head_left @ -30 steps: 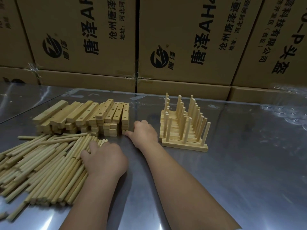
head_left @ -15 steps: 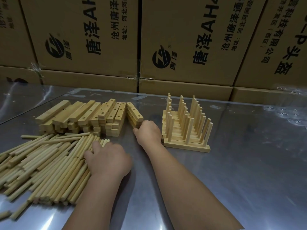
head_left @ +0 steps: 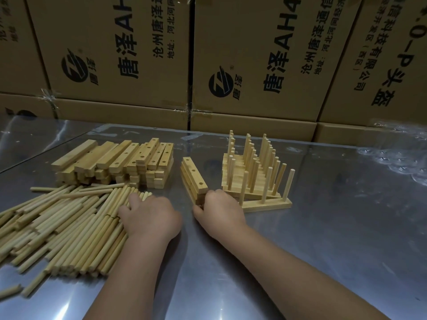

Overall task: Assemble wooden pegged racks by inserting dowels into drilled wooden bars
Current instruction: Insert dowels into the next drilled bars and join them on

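Note:
A small stack of drilled wooden bars [head_left: 194, 175] stands apart on the metal table, and my right hand [head_left: 219, 210] grips its near end. The larger pile of drilled bars [head_left: 115, 162] lies behind and to the left. My left hand [head_left: 150, 217] rests on the right edge of a heap of loose dowels [head_left: 60, 225], fingers curled over some of them. Several finished pegged racks [head_left: 254, 174] stand stacked just right of my right hand, dowels pointing up.
A wall of printed cardboard boxes [head_left: 254, 61] closes off the back of the shiny metal table [head_left: 335, 239]. A few stray dowels [head_left: 9, 292] lie near the left front edge. Crinkled plastic film [head_left: 392, 158] covers the table's far right.
My right hand has pulled a small stack of drilled bars away from the big pile toward me and the racks. My left hand stays on the dowels.

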